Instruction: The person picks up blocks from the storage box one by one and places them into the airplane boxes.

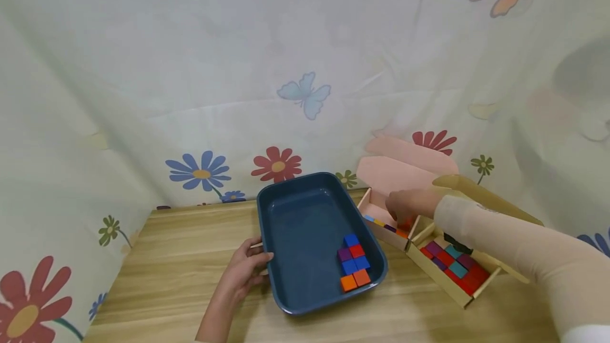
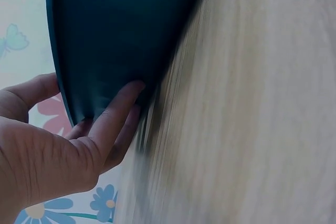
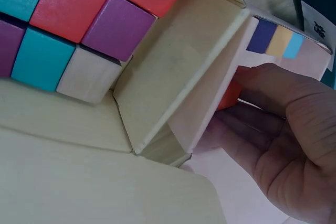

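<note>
My left hand [image 1: 245, 269] grips the left rim of a dark blue tray [image 1: 297, 308], thumb over the edge and fingers against the outer wall. In the left wrist view, the hand [image 2: 68, 145] holds the side of that tray [image 2: 121, 35]. Several blue, red, purple and orange blocks [image 1: 349, 267] sit together in the tray's near right part. Over at the right, my right hand [image 1: 412, 202] reaches into an open pink box [image 1: 376, 200]. The right wrist view shows its fingers pinching an orange-red block [image 3: 230, 97] beside the box wall; the hand partly hides it.
An open light-wood box [image 1: 440, 274] stands against the pink one, holding red, purple and teal blocks [image 3: 68, 6]. Its raised lid [image 1: 491, 200] leans back under my forearm. A patterned cloth [image 1: 229, 68] hangs behind the wooden table [image 1: 181, 258].
</note>
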Tool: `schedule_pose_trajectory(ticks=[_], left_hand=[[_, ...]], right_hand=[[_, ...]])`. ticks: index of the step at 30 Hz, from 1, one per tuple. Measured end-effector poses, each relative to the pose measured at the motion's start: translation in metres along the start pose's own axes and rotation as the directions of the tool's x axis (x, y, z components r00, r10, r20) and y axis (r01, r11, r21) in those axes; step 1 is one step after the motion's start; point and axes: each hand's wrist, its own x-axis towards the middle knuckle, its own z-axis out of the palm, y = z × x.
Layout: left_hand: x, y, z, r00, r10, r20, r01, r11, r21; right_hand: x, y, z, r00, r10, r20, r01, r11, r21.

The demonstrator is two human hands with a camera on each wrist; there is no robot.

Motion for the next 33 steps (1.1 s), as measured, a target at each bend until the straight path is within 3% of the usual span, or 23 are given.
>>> schedule_pose_trajectory(ticks=[12,21,28,33], left_hand=[[-0.003,-0.002,-0.002,1.000,-0.012,0.000,0.012,1.000,0.016],[-0.002,0.002,0.001,1.000,0.008,0.005,-0.008,1.000,0.018],[-0.004,-0.001,0.000,1.000,-0.011,0.006,0.011,1.000,0.028],[-0.001,-0.002,0.000,1.000,0.002,0.001,-0.002,1.000,0.009]], right_hand=[[0.010,-0.002,0.010,0.992,-0.014,0.125,0.013,1.000,0.005],[0.017,0.003,0.014,0.989,0.031,0.146,-0.036,0.999,0.030],[0.012,0.002,0.019,0.978,-0.012,0.210,0.002,0.999,0.050],[0.008,0.002,0.010,0.980,-0.021,0.196,0.014,0.999,0.040]])
